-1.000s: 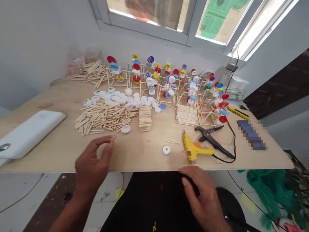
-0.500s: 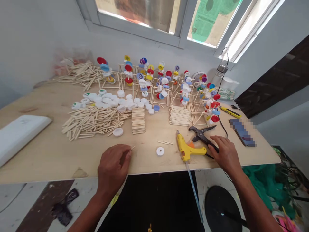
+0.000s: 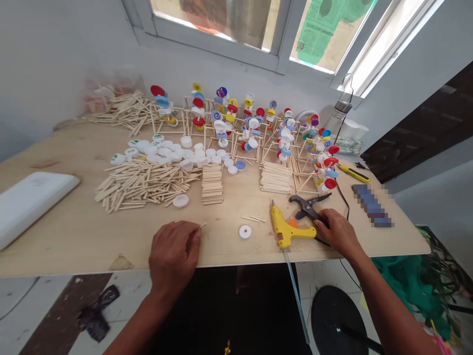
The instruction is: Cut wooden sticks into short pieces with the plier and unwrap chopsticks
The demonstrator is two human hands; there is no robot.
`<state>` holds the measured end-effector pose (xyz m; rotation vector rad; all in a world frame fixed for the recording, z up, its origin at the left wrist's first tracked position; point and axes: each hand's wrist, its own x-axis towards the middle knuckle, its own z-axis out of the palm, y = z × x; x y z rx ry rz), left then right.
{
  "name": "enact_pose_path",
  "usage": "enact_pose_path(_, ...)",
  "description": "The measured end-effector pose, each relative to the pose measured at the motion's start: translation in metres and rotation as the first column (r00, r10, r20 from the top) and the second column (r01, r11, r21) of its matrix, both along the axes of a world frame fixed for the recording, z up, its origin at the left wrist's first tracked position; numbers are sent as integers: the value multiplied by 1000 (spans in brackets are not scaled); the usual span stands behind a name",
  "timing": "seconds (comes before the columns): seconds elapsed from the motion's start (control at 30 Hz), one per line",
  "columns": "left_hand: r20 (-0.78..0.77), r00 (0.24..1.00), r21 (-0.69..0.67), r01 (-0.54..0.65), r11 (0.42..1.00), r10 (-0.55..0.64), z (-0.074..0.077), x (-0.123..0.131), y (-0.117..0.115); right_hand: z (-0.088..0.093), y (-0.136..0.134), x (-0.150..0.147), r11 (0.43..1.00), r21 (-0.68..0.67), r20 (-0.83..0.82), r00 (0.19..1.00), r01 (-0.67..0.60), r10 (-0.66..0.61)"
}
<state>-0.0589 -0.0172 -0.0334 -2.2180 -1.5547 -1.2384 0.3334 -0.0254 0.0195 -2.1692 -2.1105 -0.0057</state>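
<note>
My left hand (image 3: 173,249) rests at the table's front edge, fingers closed in a pinch on a thin wooden stick (image 3: 203,226) whose tip pokes out. My right hand (image 3: 338,230) is closed round the handle of dark pruning shears (image 3: 306,207), which lie on the table with their jaws apart. Just left of the shears lies a yellow glue gun (image 3: 286,229), a clear glue stick (image 3: 295,291) hanging from it over the edge. Between my hands are a white disc with a centre hole (image 3: 245,231) and short sticks (image 3: 253,218).
Wooden sticks lie in a loose pile (image 3: 144,185) and in neat stacks (image 3: 212,185). Behind them are white bottle caps (image 3: 166,152) and several stick frames with coloured caps (image 3: 251,133). A yellow cutter knife (image 3: 354,173) and a phone (image 3: 371,204) lie right; a white box (image 3: 37,202) stands left.
My right hand has closed round the shears' handle, its fingers curling in from their looser spread. My left hand keeps its pinch on the stick, almost unmoved.
</note>
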Motion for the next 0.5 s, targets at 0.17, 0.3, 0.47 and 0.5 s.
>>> enact_pose_path(0.17,-16,1000,4,-5,1000,5,0,0,0,4,-6,3,999,18,-150,988,27,-24)
enact_pose_path(0.3,-15,1000,9,-10,1000,10,-1,1,0,17,-12,3,1000,4,-289,957,20,-18)
enact_pose_path(0.47,-34,999,-12,-5,1000,5,1,1,-1,31,-19,11,999,-32,-605,795,29,-43)
enact_pose_path(0.5,-38,999,-20,-2,1000,1,1,1,-1,32,-21,14,999,-35,-665,745,27,-43)
